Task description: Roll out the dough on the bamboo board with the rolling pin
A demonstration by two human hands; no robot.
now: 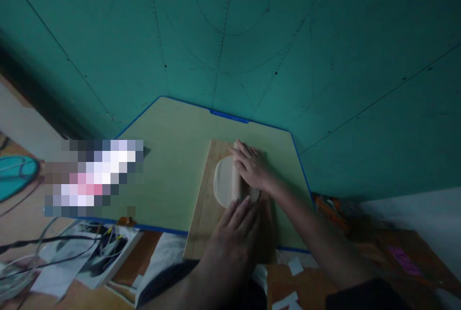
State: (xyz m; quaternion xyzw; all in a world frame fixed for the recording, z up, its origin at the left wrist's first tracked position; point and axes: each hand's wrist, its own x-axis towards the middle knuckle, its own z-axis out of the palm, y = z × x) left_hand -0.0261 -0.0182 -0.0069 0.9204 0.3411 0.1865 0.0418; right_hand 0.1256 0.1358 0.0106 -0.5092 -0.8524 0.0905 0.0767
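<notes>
A flat, pale sheet of what looks like dough [222,185] lies on a wooden board [202,223]. Across it, pointing away from me, rests a light-coloured rolling pin [236,182]. My right hand [252,168] lies over the pin's far part, fingers stretched out and a little apart. At the near end, my left hand [236,233] has its fingers extended, with the tips at the pin and the dough's near edge. Neither hand is wrapped round the pin. Part of the dough, right of the pin, is hidden by my right hand and wrist.
The board sits on a pale green, blue-edged tabletop [169,156] against a green wall panel [230,50]. A blurred-out patch [97,178] covers something at left. Cables and a white box [118,257] lie below left. Cardboard boxes [396,257] stand at right.
</notes>
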